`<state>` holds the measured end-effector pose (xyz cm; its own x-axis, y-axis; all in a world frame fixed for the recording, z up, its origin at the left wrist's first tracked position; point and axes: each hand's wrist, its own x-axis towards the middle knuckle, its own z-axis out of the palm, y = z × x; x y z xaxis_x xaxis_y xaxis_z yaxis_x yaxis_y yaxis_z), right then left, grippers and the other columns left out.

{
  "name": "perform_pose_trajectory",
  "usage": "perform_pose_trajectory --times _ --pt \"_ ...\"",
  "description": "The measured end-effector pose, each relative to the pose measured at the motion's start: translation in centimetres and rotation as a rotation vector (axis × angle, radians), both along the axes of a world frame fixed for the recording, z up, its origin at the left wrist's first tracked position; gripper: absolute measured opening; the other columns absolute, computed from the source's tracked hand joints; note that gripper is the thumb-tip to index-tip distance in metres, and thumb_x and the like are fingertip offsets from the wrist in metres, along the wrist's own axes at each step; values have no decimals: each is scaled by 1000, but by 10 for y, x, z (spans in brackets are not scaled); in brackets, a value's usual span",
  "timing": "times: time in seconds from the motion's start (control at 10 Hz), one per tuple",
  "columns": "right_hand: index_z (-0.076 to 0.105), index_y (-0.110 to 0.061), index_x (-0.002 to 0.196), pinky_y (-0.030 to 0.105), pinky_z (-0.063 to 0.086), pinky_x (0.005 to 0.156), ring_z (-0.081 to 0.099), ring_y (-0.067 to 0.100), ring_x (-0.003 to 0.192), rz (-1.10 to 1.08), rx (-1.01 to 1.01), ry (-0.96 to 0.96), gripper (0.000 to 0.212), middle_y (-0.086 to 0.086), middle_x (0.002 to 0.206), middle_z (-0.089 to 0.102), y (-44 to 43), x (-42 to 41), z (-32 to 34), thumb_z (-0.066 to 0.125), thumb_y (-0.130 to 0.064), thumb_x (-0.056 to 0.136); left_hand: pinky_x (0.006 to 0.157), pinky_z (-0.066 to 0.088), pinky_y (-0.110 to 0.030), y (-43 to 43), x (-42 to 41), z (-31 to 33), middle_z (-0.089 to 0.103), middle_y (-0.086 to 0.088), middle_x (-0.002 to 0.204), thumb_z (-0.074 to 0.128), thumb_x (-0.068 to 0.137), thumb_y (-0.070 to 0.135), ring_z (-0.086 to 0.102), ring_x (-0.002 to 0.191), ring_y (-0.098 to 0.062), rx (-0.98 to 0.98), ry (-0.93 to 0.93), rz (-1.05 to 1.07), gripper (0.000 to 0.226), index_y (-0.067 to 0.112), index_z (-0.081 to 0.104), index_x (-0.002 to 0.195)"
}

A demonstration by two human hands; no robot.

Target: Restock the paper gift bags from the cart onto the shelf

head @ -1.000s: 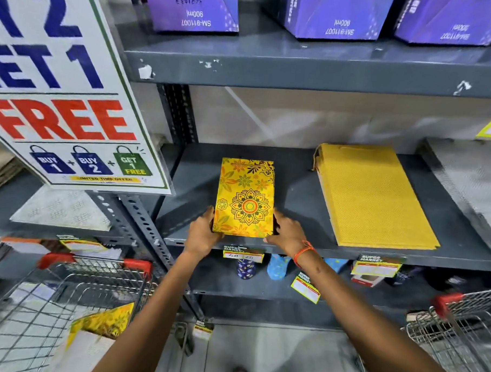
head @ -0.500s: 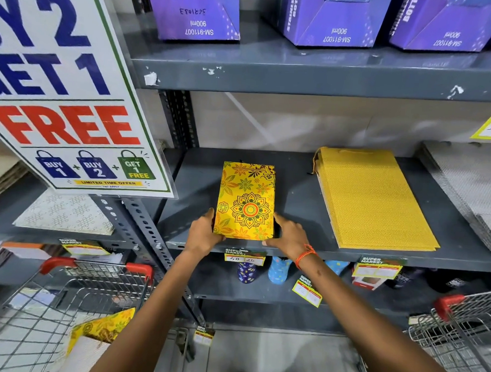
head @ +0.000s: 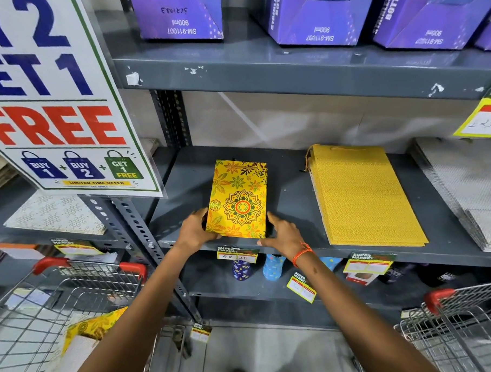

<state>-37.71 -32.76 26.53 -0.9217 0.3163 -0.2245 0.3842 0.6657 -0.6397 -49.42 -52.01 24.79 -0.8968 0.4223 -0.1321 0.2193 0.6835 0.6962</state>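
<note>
Head view — squaring the floral gift bags on the shelf

The floral gift bags (head: pixel 238 199) lie flat as a small stack near the front edge of the grey shelf (head: pixel 292 193), well left of the plain yellow bags (head: pixel 365 196); the left hand (head: pixel 194 231) presses its near left corner and the right hand (head: pixel 284 235) cups its near right edge, fingers spread, neither closed round it; the step looks like placing and aligning — nearly done; more floral bags (head: pixel 92 328) show in the left cart (head: pixel 89 266), so the next move likely calls for letting go and reaching down there for another batch.
</note>
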Motion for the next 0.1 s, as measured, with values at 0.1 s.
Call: perform_pose_trajectory --times 0.1 --pt "25 -5 146 37 36 110 42 33 135 10 -4 -50 88 18 145 46 4 7 -2 76 -20 76 97 46 -38 2 8 4 66 -17 121 83 63 2 60 114 -31 33 -76 37 62 -1 56 120"
